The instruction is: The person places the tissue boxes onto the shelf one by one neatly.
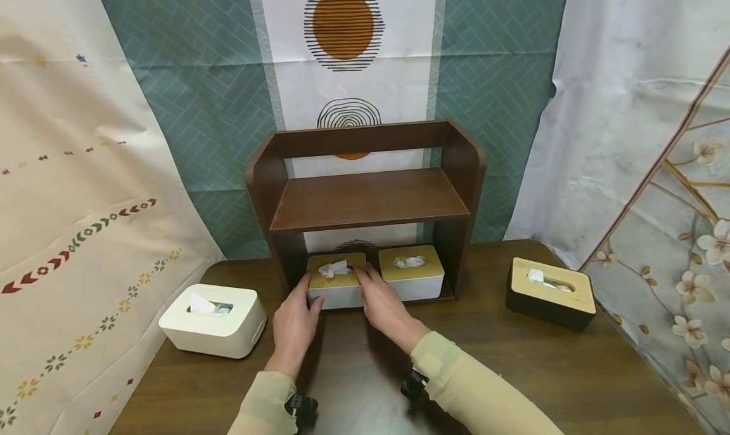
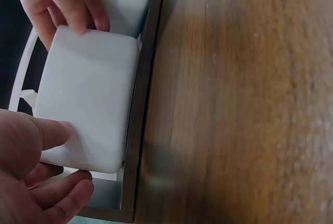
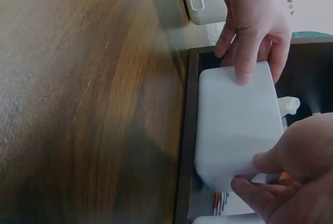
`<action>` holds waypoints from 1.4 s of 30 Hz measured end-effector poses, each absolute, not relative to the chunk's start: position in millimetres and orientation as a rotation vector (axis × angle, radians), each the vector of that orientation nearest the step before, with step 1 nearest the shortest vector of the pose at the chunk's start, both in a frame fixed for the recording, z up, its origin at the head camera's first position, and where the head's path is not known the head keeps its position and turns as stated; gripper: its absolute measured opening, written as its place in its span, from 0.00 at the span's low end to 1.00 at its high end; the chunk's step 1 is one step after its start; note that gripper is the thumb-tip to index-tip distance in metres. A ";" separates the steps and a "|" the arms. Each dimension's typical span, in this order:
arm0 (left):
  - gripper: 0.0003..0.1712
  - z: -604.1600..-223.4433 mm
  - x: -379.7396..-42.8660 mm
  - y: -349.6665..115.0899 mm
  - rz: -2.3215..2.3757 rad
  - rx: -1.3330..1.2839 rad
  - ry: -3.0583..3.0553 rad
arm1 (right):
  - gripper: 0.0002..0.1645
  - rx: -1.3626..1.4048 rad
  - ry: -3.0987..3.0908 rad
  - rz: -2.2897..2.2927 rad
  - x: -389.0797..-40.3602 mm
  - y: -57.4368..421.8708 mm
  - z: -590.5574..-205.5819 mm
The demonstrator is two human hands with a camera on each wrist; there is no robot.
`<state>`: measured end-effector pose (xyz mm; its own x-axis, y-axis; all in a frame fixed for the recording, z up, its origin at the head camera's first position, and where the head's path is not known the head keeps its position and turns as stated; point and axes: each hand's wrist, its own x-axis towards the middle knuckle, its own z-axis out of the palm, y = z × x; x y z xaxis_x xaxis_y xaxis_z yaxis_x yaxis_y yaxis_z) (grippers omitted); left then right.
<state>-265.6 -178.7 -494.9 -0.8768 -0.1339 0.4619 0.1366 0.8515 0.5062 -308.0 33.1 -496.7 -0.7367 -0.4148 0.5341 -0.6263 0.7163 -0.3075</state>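
Observation:
A white tissue box (image 1: pixel 336 297) with a tan lid and a tissue poking out sits in the left part of the brown shelf's (image 1: pixel 371 197) lower level. My left hand (image 1: pixel 295 324) grips its left end, thumb on the front face and fingers round the side, as the left wrist view shows. At the right end, my right hand (image 1: pixel 390 305) holds the same box between thumb and fingers. A matching tissue box (image 1: pixel 419 288) stands just to the right on that level, near my right hand. The front face (image 3: pixel 237 120) of the held box fills the right wrist view's middle.
An all-white tissue box (image 1: pixel 213 333) stands on the wooden table (image 1: pixel 479 371) at the left. On the right is a black tissue box (image 1: pixel 547 311) with a light wood lid. Curtains hang behind the shelf and along both sides. The shelf's upper level is bare wood.

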 end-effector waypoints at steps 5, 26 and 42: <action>0.36 -494.9 -267.7 -179.0 -0.750 0.005 -2.541 | 0.40 0.784 -2.558 0.675 -305.9 34.5 -492.8; 0.36 -493.5 -273.0 -180.0 -0.769 0.012 -2.579 | 0.53 0.758 -2.632 0.782 -315.7 32.5 -501.5; 0.38 -484.4 -256.7 -177.0 -0.678 -0.050 -2.556 | 0.44 0.743 -2.683 0.776 -279.4 33.1 -463.2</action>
<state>-256.7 -177.0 -484.4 -0.8783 -0.0877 0.4700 0.1569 0.8757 0.4566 -279.4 33.1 -463.2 -0.8384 -0.4034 0.3665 -0.5367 0.7280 -0.4265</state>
